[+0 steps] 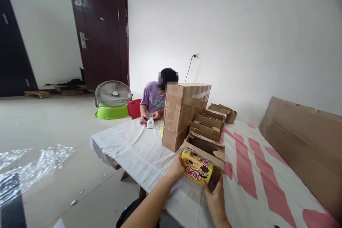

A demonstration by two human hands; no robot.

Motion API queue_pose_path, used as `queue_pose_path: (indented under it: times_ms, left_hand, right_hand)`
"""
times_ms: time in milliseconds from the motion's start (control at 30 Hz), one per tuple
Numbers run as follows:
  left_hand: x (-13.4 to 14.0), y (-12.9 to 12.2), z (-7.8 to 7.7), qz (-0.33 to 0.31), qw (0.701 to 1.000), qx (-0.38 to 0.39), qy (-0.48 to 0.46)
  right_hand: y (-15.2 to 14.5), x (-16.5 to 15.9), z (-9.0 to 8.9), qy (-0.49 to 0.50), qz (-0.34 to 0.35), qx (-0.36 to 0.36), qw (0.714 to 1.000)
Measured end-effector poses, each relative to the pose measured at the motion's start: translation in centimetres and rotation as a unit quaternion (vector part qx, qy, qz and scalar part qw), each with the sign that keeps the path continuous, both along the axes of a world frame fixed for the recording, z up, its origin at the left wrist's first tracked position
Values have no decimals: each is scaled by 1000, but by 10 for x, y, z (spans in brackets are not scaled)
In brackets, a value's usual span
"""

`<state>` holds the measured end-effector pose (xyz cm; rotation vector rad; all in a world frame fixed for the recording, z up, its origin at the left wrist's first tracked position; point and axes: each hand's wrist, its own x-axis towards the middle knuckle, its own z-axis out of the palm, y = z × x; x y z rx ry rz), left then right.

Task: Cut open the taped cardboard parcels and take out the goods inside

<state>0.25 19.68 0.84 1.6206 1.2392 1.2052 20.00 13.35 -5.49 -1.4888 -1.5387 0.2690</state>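
A yellow snack box (197, 171) with red lettering and a cartoon figure is held between my two hands at the near side of an open cardboard box (207, 146). My left hand (177, 166) grips the snack box's left end. Around its right end, my right hand (214, 193) is closed, the thumb on the front face. Behind the snack box, the cardboard box has its flaps raised. Whether the snack box sits partly inside it, I cannot tell.
Closed cartons (176, 117) are stacked to the left, and open cartons (207, 126) stand in a row behind. Across the cloth-covered table (139, 153) sits a person (153, 98) in a purple shirt, hands near a small white device (150, 123). A large cardboard sheet (301, 142) leans at right.
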Motion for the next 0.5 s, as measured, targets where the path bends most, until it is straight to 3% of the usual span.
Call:
queue_pose_path:
  times_ms: [133,300,500]
  left_hand:
    - [-4,1,-18,31,999,7,-19]
    - [-5,-7,-37,101,995,14,-25]
    - [-4,-6,-39,121,991,41,-39]
  right_hand:
    - [-2,-1,-3,27,-74,-19,997]
    - [-4,-8,-6,107,-14,18,994]
    - [-3,-11,-7,141,-5,30,990]
